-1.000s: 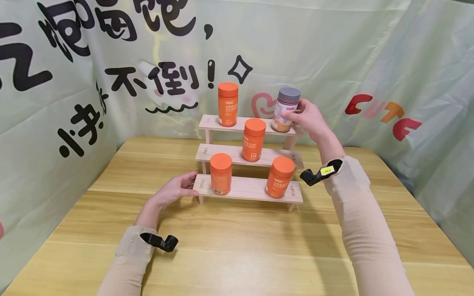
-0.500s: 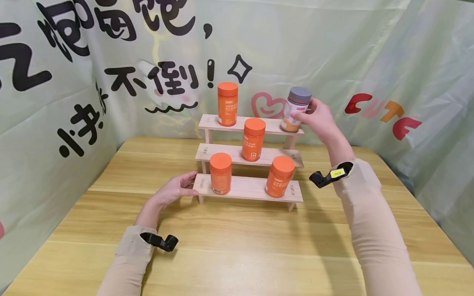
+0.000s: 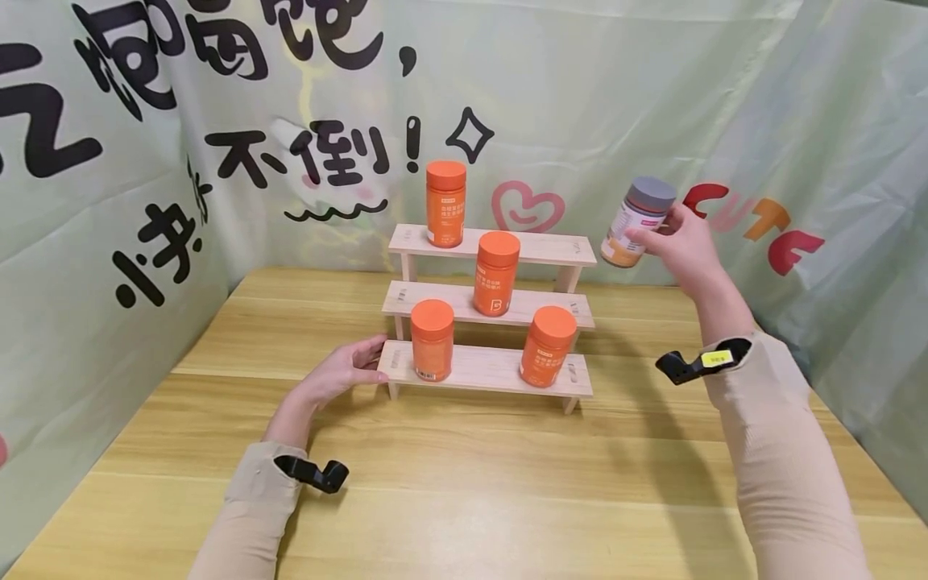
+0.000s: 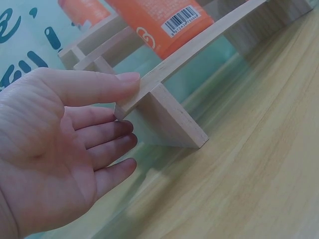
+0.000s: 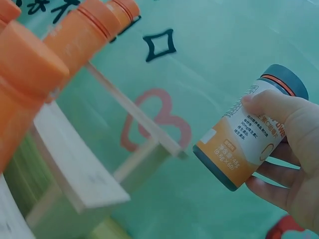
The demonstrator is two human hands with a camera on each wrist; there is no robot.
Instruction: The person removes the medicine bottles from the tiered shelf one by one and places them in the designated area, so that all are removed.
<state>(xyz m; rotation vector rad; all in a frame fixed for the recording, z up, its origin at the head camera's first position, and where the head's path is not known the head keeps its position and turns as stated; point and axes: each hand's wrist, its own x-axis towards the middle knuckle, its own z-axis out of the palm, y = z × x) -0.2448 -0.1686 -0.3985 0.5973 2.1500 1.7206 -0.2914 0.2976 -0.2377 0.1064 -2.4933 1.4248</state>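
Note:
My right hand (image 3: 685, 246) grips a supplement bottle (image 3: 638, 221) with a grey lid and a white and orange label. It is held in the air right of the stepped wooden display stand (image 3: 493, 369), tilted a little. In the right wrist view, the thumb lies across the bottle's label (image 5: 244, 134). My left hand (image 3: 346, 372) pinches the left end of the lowest step, thumb on top. Its other fingers extend loosely below the board (image 4: 154, 84) in the left wrist view. Orange bottles stand on all three steps: one on top (image 3: 445, 205), one in the middle (image 3: 497, 274), two at the bottom, left (image 3: 432, 342) and right (image 3: 548, 348).
The stand rests on a wood-grain table (image 3: 464, 483). A pale printed curtain (image 3: 652, 97) surrounds the table at the back and sides. Each wrist wears a black camera mount, left (image 3: 313, 474) and right (image 3: 699, 364).
My right hand has lifted the grey-lidded bottle off the right end of the top step and carried it right, past the stand's edge. The left hand has stayed in place.

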